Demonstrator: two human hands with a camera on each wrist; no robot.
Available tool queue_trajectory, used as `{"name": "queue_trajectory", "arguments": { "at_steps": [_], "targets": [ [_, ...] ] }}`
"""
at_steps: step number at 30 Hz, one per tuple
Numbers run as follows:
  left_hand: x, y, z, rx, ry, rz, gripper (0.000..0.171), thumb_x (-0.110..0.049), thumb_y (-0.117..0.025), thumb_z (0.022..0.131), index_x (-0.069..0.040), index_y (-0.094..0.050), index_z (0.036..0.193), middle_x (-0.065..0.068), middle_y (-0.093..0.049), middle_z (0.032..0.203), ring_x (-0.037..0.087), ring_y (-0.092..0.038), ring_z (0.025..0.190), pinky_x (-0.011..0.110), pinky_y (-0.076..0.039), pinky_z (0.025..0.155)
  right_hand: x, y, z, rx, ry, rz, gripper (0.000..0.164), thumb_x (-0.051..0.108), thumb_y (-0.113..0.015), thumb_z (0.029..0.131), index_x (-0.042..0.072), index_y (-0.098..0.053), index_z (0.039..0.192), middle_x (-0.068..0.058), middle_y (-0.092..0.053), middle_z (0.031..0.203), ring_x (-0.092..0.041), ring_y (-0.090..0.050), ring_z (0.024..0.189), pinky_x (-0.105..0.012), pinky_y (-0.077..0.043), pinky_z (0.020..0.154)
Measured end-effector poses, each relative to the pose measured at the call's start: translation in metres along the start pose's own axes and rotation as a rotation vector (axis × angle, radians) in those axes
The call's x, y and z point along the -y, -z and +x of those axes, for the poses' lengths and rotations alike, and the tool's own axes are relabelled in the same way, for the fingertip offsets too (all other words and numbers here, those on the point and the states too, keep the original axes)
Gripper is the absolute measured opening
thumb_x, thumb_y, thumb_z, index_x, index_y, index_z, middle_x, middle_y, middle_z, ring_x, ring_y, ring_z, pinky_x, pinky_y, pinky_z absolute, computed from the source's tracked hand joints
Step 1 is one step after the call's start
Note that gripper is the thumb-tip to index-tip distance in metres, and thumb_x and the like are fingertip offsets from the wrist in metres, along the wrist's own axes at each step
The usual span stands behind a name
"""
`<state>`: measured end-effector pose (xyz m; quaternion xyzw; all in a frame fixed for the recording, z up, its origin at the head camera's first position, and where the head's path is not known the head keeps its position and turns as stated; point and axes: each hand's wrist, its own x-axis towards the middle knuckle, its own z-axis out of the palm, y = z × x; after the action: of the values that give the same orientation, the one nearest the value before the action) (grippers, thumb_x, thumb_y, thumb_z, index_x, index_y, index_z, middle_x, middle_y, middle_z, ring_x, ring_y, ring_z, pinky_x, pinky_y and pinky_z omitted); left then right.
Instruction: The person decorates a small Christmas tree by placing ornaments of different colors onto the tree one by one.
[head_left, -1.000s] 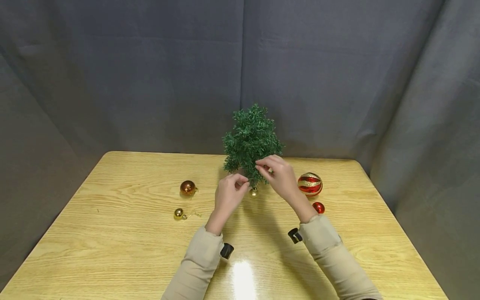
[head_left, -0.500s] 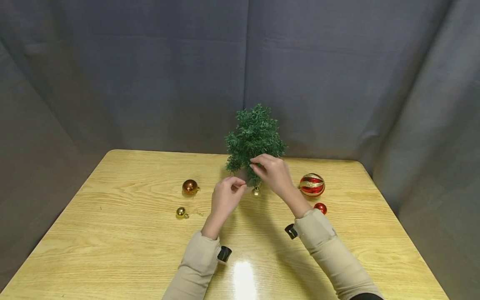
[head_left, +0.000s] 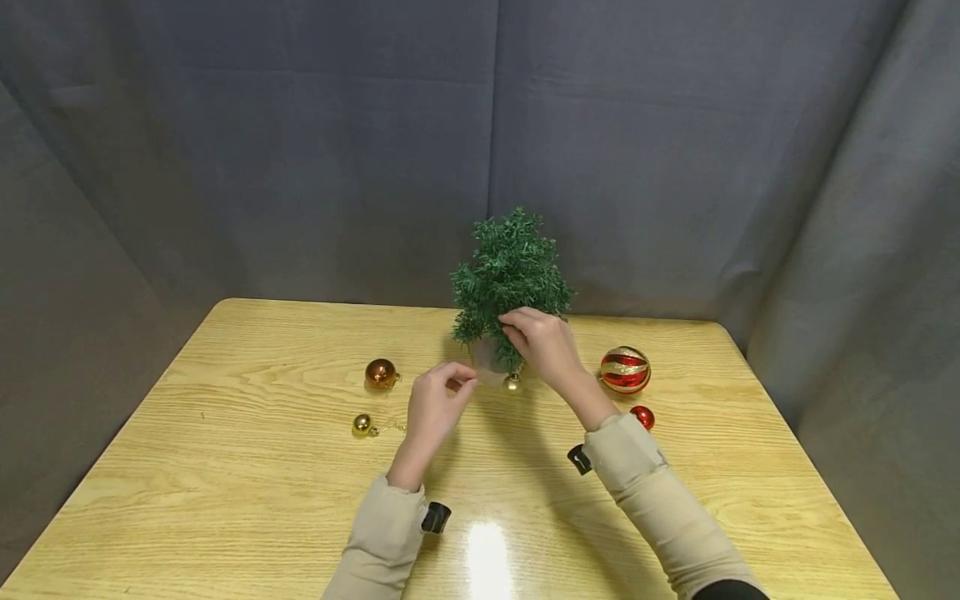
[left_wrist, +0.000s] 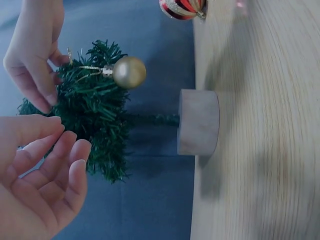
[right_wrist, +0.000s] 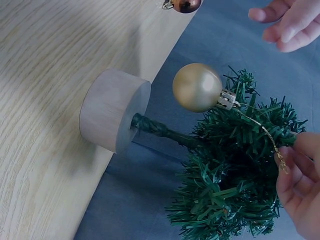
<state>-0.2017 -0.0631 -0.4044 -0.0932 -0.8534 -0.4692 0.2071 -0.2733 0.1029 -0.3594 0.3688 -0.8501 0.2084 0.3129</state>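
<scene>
A small artificial Christmas tree [head_left: 512,262] stands upright on a round pale wooden base [left_wrist: 199,122]. From a front branch hangs a matte gold bauble [right_wrist: 197,87] on a gold cord [right_wrist: 265,131]. My right hand [head_left: 551,346] pinches the tip of that branch [right_wrist: 287,140] between thumb and fingers, with the cord's end beside the fingertips. Lower and to the left, my left hand [head_left: 437,404] hovers in front of the tree, fingers loosely bent, nothing visible between them.
On the wooden table [head_left: 262,500], a copper bauble [head_left: 381,374] and a shiny gold bauble [head_left: 362,425] lie to the left. A red-and-gold striped bauble [head_left: 625,370] and a small red bauble [head_left: 642,417] lie right, near my forearm. Grey curtain [head_left: 300,167] hangs behind.
My left hand has drawn back from the branch, down and to the left. The right hand has shifted slightly left and stays at the branch; the gold bauble hangs below it throughout.
</scene>
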Motion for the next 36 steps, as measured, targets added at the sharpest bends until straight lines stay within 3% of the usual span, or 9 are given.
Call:
{"name": "queue_trajectory", "arguments": {
  "at_steps": [16, 26, 36],
  "targets": [
    [0.019, 0.021, -0.011, -0.048, 0.043, -0.049, 0.004, -0.002, -0.065, 0.080, -0.002, -0.068, 0.083, 0.008, -0.065, 0.081, 0.019, -0.059, 0.068, 0.024, -0.045, 0.051, 0.000, -0.002, 0.002, 0.090, -0.050, -0.040, 0.021, 0.014, -0.071, 0.076, 0.004, -0.069, 0.095, -0.009, -0.066, 0.090, -0.014, -0.058, 0.057, -0.026, -0.046, 0.048],
    [0.033, 0.039, -0.016, -0.106, 0.081, -0.057, 0.007, -0.002, -0.064, 0.080, 0.003, -0.067, 0.085, 0.012, -0.065, 0.082, 0.022, -0.059, 0.069, 0.022, -0.044, 0.052, 0.001, -0.003, 0.003, 0.078, -0.090, -0.030, 0.018, 0.012, -0.071, 0.076, 0.004, -0.070, 0.093, -0.011, -0.067, 0.089, -0.014, -0.058, 0.053, -0.026, -0.043, 0.044],
    [0.052, 0.059, -0.022, -0.167, 0.202, -0.038, 0.008, -0.002, -0.064, 0.081, 0.002, -0.067, 0.086, 0.012, -0.064, 0.078, 0.023, -0.058, 0.072, 0.022, -0.045, 0.056, 0.001, -0.004, 0.003, 0.076, -0.104, -0.026, 0.015, 0.011, -0.071, 0.076, 0.006, -0.070, 0.090, -0.008, -0.068, 0.086, -0.014, -0.059, 0.054, -0.026, -0.044, 0.045]
  ]
}}
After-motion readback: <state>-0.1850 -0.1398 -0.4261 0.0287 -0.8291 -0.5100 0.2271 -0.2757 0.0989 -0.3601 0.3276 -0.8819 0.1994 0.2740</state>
